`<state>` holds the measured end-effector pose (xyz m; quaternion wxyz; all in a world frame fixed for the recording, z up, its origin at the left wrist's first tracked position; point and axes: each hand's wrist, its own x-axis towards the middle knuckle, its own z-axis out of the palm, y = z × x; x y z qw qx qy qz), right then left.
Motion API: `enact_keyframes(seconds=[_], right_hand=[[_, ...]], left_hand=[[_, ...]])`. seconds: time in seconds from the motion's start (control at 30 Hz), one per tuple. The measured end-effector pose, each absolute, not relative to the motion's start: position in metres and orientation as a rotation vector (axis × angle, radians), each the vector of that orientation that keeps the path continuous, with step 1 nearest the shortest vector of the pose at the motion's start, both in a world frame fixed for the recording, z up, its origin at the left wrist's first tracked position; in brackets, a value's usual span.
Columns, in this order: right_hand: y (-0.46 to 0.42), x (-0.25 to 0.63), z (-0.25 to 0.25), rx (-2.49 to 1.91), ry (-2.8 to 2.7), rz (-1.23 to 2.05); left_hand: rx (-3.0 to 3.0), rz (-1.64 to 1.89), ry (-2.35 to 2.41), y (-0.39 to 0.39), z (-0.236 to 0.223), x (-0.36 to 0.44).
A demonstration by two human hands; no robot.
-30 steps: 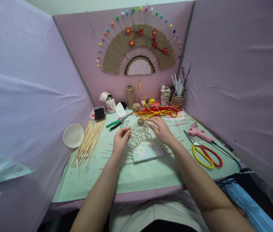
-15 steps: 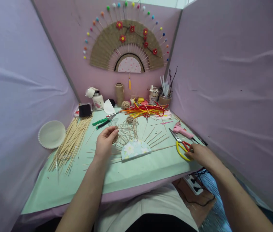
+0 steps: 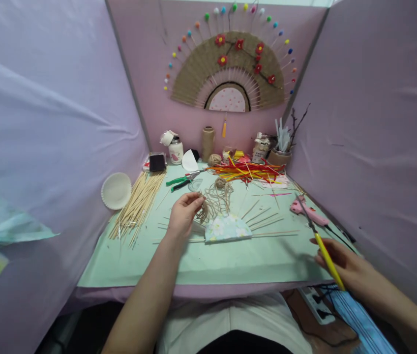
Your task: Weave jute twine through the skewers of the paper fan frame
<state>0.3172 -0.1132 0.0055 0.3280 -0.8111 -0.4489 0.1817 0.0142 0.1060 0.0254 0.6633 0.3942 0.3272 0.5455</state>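
Observation:
My left hand (image 3: pixel 186 211) pinches strands of brown twine (image 3: pixel 203 212) above the left part of the fan. The loose twine loops away toward a small twine ball (image 3: pixel 221 183) behind. At the right front of the table my right hand (image 3: pixel 341 258) grips scissors (image 3: pixel 324 253), lifted off the surface and seen nearly edge-on, blades pointing away from me. Between my hands lies a half-round, pale blue flowered piece (image 3: pixel 227 228), with thin wooden sticks (image 3: pixel 263 216) fanning out from it on both sides.
A pink glue gun (image 3: pixel 313 215) lies just beyond the scissors, its cord running right. To the left are a bundle of wooden sticks (image 3: pixel 138 204), a white scalloped dish (image 3: pixel 116 191) and green-handled pliers (image 3: pixel 181 183). Red and yellow pipe cleaners (image 3: pixel 249 170) lie at the back.
My right hand left the twine, reached right to the scissors and lifted them off the table. My left hand kept its pinch on the twine. The camera view swung right, then back.

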Motion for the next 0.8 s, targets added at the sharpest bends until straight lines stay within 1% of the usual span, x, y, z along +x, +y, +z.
enact_keyframes(seconds=[0.07, 0.17, 0.23, 0.3, 0.37, 0.5, 0.8], right_hand=[[-0.114, 0.279, 0.010, -1.874, -1.096, 0.818], [-0.102, 0.216, 0.018, -1.571, -0.933, 1.214], [-0.089, 0.181, 0.024, -1.448, -0.945, 1.421], [-0.076, 0.158, 0.029, -1.403, -0.915, 1.547], [-0.065, 0.145, 0.031, -1.413, -0.898, 1.577], [-0.055, 0.141, 0.027, -1.441, -0.913, 1.528], [-0.041, 0.141, 0.027, -1.417, -0.905, 1.482]], left_hand=[[0.932, 1.290, 0.725, 0.105, 0.022, 0.017], [1.113, 1.418, 0.772, 0.101, 0.017, 0.019], [1.268, 1.502, 0.817, 0.097, 0.015, 0.018], [1.413, 1.575, 0.841, 0.093, 0.013, 0.017], [1.532, 1.640, 0.850, 0.090, 0.013, 0.015], [1.703, 1.705, 0.843, 0.087, 0.013, 0.014], [1.906, 1.601, 0.796, 0.081, 0.016, 0.017]])
